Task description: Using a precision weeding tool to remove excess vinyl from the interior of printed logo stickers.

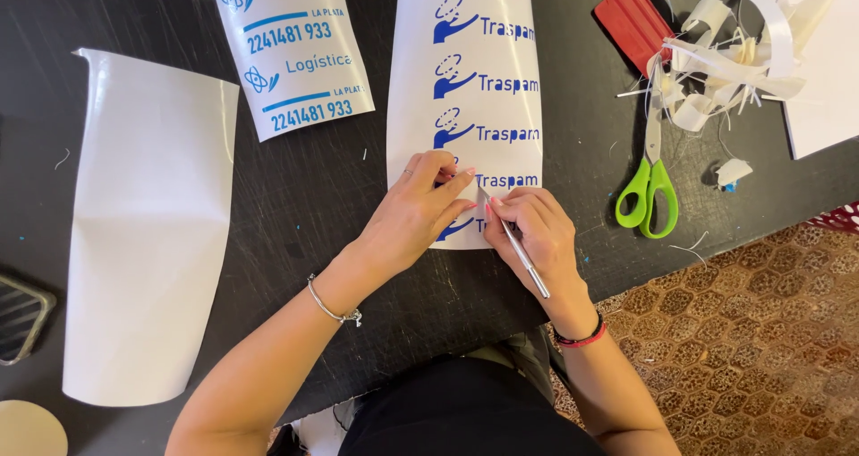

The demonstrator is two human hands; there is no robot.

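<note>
While both hands worked at its lower edge, a white vinyl sheet [465, 71] with a column of dark blue logos lay curled on the black table [313, 196]. A second white sheet [291, 49] with light blue print lay to its left, and a blank white sheet [148, 223] further left. Green-handled scissors [649, 183], a red scraper [635, 17] and white offcuts [734, 53] sat to the right. The left hand [420, 210] pinched a peeling strip; the right hand [537, 232] gripped a thin metal tool [523, 259]. Patterned floor [761, 331] showed below.
</note>
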